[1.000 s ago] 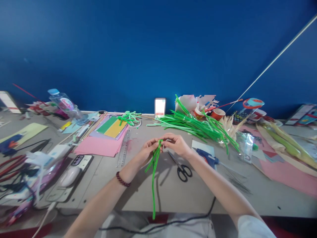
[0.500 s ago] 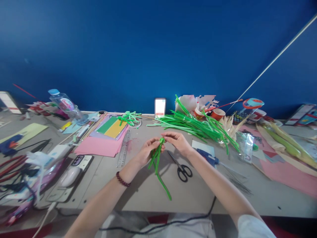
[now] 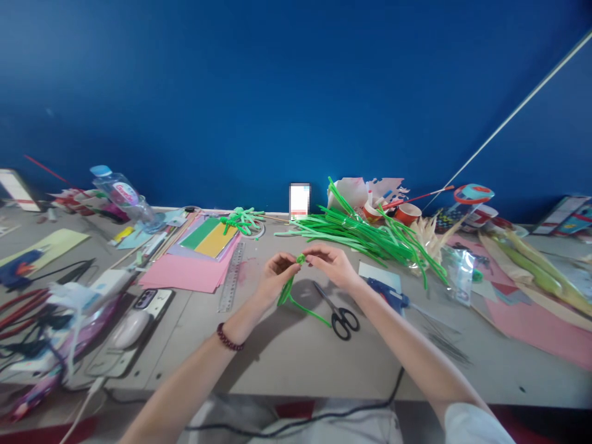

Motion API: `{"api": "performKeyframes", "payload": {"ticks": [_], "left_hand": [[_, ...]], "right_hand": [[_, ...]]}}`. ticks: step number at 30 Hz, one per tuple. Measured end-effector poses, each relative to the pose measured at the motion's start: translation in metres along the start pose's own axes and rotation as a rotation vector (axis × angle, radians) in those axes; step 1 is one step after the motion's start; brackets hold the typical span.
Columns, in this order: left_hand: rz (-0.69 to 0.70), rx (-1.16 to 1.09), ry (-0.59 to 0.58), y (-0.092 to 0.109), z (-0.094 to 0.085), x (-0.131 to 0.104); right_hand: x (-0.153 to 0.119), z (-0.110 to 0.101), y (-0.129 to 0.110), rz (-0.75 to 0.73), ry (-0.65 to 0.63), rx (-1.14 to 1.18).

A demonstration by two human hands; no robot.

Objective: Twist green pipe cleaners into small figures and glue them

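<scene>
Between my hands, above the middle of the desk, is a small bunch of green pipe cleaners (image 3: 286,291) with a knotted top. My left hand (image 3: 276,272) pinches it just below the knot, its thumb and fingers closed on the stems. From the other side my right hand (image 3: 329,265) closes thumb and fingertips on the knotted top. One long stem trails down to the right, towards the black-handled scissors (image 3: 343,322) on the desk. My fingers partly hide the knot, so its exact shape does not show.
Behind my hands lies a heap of loose green pipe cleaners (image 3: 356,233). A blue glue gun (image 3: 387,293) rests right of the scissors. To the left are a clear ruler (image 3: 230,277), pink paper (image 3: 185,271) and a phone (image 3: 155,308). A black cable (image 3: 296,422) runs along the front.
The bunch has turned in my fingers: its stems have drawn together under my left hand, and the long stem has swung right towards the scissors. Both hands keep their hold.
</scene>
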State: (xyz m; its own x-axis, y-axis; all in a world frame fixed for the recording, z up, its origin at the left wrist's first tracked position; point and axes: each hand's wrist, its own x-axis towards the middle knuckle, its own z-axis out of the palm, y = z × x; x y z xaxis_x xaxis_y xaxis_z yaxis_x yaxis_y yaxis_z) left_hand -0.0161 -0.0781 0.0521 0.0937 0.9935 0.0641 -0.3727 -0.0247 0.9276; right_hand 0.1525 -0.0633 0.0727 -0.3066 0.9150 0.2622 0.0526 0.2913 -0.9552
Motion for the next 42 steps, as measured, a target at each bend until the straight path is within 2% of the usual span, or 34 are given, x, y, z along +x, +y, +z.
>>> {"api": "performKeyframes", "payload": {"ticks": [3,5,14,24,30,35,39,42], "left_hand": [[0.108,0.133,0.010,-0.0016,-0.0004,-0.0014],[0.165,0.201,0.017,-0.0031,-0.0015,-0.0023],[0.289,0.386,0.012,-0.0065,-0.0025,-0.0053],[0.113,0.302,-0.003,-0.0016,0.0002,-0.0052],[0.062,0.273,-0.021,-0.0048,-0.0021,-0.0049],[0.052,0.136,-0.038,-0.0041,-0.0011,-0.0018],[0.011,-0.002,0.001,-0.0010,0.0008,0.0006],[-0.043,-0.073,0.037,-0.0010,0.0005,0.0016]], "right_hand": [[-0.0030,0.0013,-0.0032,-0.103,0.033,-0.162],[-0.0043,0.0021,-0.0042,-0.118,0.045,-0.219],[-0.0025,0.0042,0.0002,-0.041,0.050,-0.137],[-0.0027,0.0053,0.0037,-0.004,0.053,-0.096],[-0.0036,0.0062,0.0030,0.007,0.066,-0.111],[-0.0020,0.0074,-0.0008,0.035,0.079,-0.045],[-0.0009,0.0074,-0.0041,0.052,0.069,0.092],[-0.0009,0.0061,-0.0014,0.009,0.060,0.019]]}}
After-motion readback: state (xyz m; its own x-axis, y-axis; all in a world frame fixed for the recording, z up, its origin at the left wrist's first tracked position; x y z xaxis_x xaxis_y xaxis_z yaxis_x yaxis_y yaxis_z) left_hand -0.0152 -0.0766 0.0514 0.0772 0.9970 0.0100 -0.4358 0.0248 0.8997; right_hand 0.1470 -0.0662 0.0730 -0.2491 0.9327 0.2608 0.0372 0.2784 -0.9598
